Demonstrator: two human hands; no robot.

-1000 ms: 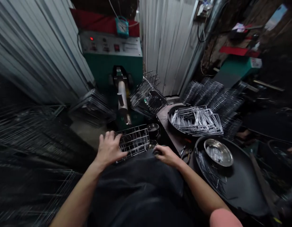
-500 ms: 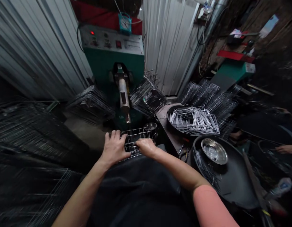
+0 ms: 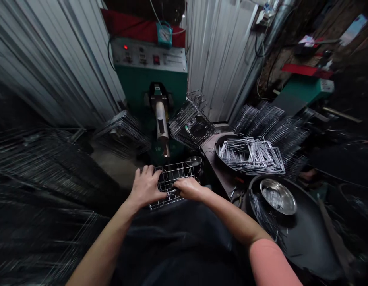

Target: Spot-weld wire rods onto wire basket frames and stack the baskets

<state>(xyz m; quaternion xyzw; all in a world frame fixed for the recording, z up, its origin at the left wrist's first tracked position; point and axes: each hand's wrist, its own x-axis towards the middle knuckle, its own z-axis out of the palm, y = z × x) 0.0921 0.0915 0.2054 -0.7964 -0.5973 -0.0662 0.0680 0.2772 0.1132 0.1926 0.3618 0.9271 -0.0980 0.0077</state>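
A small wire rack (image 3: pixel 184 170) of thin, shiny rods lies in front of my body, below the electrode tip (image 3: pixel 166 151) of a green spot welding machine (image 3: pixel 148 79). My left hand (image 3: pixel 145 186) grips the rack's left side, its thumb apart from the fingers. Over the right part of the rack, my right hand (image 3: pixel 190 188) is closed, its fingertips pinched at the wires. Whether a small loose wire is also in that pinch is too dark to tell. Just behind the rack sits a small metal bowl (image 3: pixel 194 161).
On the right, a dark pan (image 3: pixel 219 159) holds bent wire frames (image 3: pixel 252 153). Nearer, a large black pan (image 3: pixel 309 242) carries a steel bowl (image 3: pixel 293 196) of short wires. Stacked wire racks (image 3: pixel 190 123) lean beside the machine; more wirework (image 3: pixel 53 167) piles up on the left.
The whole view has shifted, with the surroundings now slightly farther right and lower. Both hands keep nearly the same hold and place on the rack.
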